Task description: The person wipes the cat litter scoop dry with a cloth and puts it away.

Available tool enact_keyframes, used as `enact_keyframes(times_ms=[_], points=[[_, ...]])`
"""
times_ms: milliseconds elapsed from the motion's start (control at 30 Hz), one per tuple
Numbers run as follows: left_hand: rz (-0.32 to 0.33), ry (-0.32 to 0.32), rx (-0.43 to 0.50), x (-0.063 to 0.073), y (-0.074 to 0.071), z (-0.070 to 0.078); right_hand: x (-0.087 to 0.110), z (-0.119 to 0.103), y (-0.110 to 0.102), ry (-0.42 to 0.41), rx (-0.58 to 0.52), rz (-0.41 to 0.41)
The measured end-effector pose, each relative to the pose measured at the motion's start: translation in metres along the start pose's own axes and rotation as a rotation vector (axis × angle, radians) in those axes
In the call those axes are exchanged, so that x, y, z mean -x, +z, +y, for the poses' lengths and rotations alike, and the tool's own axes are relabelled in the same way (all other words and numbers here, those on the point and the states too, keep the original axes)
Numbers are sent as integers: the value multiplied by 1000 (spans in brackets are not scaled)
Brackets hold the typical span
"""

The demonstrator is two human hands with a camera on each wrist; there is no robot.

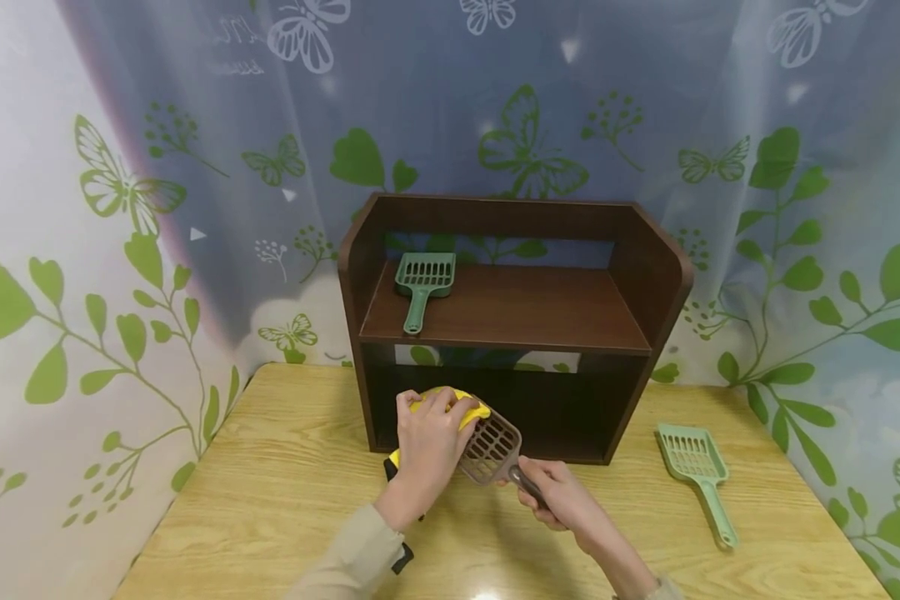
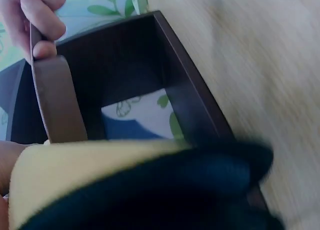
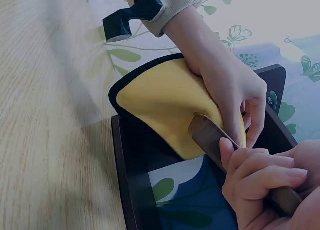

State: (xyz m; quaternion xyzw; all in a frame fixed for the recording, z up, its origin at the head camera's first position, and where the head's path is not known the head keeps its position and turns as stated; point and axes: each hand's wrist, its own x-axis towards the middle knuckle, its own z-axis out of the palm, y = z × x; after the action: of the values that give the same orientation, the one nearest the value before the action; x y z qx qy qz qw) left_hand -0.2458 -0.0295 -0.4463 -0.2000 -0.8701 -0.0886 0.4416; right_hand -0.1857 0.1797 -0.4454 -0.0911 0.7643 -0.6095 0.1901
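My right hand (image 1: 558,498) grips the handle of a brown slotted litter scoop (image 1: 491,448), held up in front of the shelf. My left hand (image 1: 429,437) holds a yellow cloth (image 3: 162,102) with a dark border, its fingers bent over the cloth at the far left end of the scoop. In the right wrist view the cloth wraps around the scoop's end, covering part of it. The scoop's side wall shows edge-on in the left wrist view, with the fingers of the right hand (image 2: 42,17) around its handle.
A dark brown two-tier shelf (image 1: 510,343) stands at the back of the wooden table (image 1: 270,500). On its upper tier lies a dark green litter scoop (image 1: 425,279). A light green litter scoop (image 1: 696,458) lies on the table at the right. Behind hangs a leaf-and-butterfly patterned curtain (image 1: 435,108).
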Motion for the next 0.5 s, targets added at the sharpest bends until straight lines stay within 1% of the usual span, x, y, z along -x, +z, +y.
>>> enact_keyframes(times_ms=[67,133,200,333,400,500], points=[[4,0,-6,-2,0,-3,0,1,1,14,0,22],[-16,4,-8,-4,-1,-5,0,2,2,23,4,42],[-54,14,-21,-5,-4,-5,-1,3,2,23,9,56],[-141,48,-63,-3,-9,-3,-3,4,3,-3,12,67],[-164,66,-88,-2,-12,-2,-4,4,2,-16,12,75],[-204,84,-118,2,-16,-3,-5,3,0,-31,24,120]])
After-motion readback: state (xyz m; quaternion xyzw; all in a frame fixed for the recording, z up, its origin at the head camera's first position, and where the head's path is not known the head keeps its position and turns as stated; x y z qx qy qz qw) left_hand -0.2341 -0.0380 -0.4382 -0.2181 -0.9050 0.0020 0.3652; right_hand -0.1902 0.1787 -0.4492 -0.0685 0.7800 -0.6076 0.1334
